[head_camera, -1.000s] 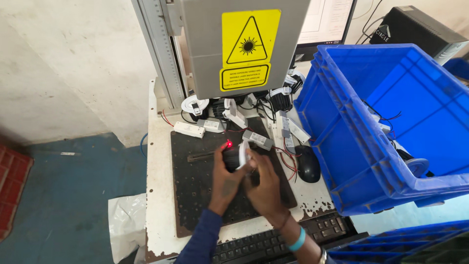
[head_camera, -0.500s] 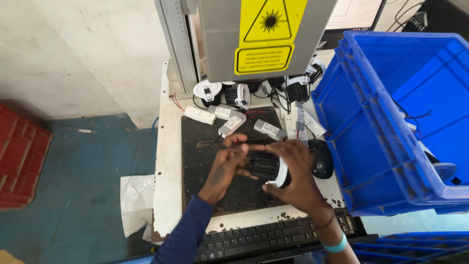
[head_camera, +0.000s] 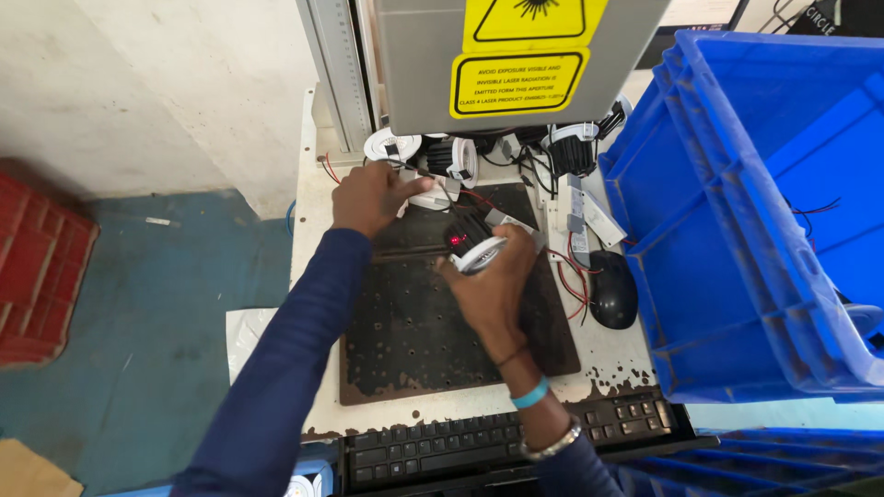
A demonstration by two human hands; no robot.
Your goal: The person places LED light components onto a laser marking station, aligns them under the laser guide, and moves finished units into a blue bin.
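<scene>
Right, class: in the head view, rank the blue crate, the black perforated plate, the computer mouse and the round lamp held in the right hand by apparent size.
1. Blue crate, though it sits nearer the camera.
2. Black perforated plate.
3. Computer mouse.
4. Round lamp, partly hidden by the right hand, so its place against the mouse is unsure.

You have 2 hands in view: your left hand (head_camera: 368,195) up by the loose parts and your right hand (head_camera: 493,285) around 1 round lamp (head_camera: 474,250) with a white rim. At the back of the table (head_camera: 318,184) you can count 3 more round lamps (head_camera: 391,145) of that kind, though wires hide part of the cluster. There is 1 dark perforated plate (head_camera: 414,322), 1 black mouse (head_camera: 612,290), 1 black keyboard (head_camera: 479,444) and 1 grey machine head (head_camera: 516,55) bearing 2 yellow warning labels (head_camera: 518,83). To your right stand 2 blue crates (head_camera: 737,212), and at the left edge 1 red crate (head_camera: 37,267).
</scene>
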